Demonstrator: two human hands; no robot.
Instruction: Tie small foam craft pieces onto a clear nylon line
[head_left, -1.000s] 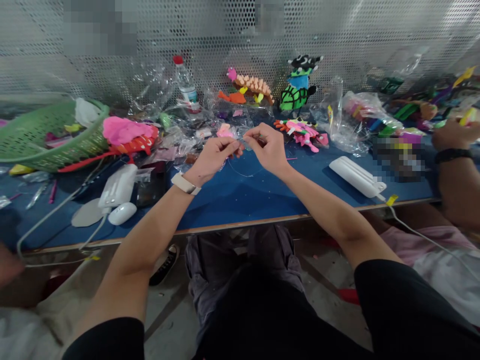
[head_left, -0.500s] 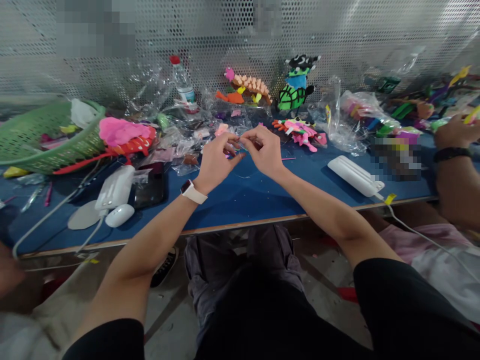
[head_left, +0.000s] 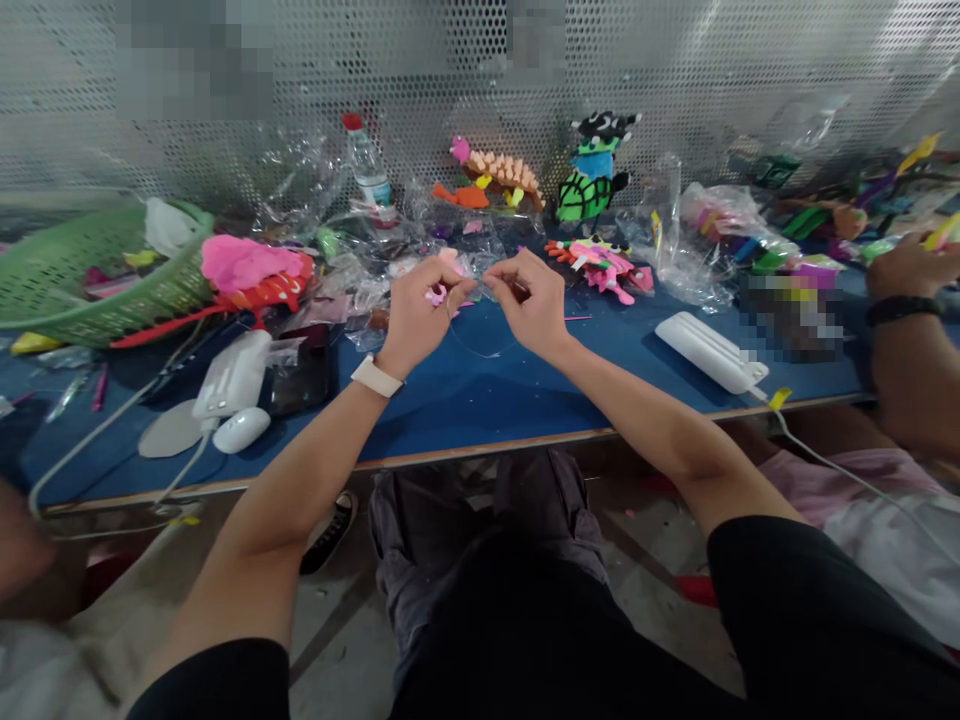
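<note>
My left hand point(head_left: 418, 312), with a pale watch strap at the wrist, is closed in a pinch on a thin clear thread point(head_left: 491, 355). Facing it, my right hand point(head_left: 536, 300) pinches the same thread, its fingertips a small gap away from the left ones. Between and below both hands the thread sags in a loose loop over the blue table. Small pinkish bits point(head_left: 434, 297) show by the left palm; whether they hang on the thread I cannot tell. A thin purple stick point(head_left: 577, 318) lies just right of my right hand.
Behind are plastic wrappers, a water bottle point(head_left: 369, 178) and clay figures point(head_left: 589, 190). To the left stand a green basket point(head_left: 112, 295), a phone point(head_left: 301, 370) and a white earphone case point(head_left: 241, 430). Rightward lie a white power bank point(head_left: 709, 352) and another person's hand point(head_left: 911, 265).
My left hand has shifted slightly left and turned, so the fingertips are farther apart. The loop of thread shows more clearly. My right hand has barely moved.
</note>
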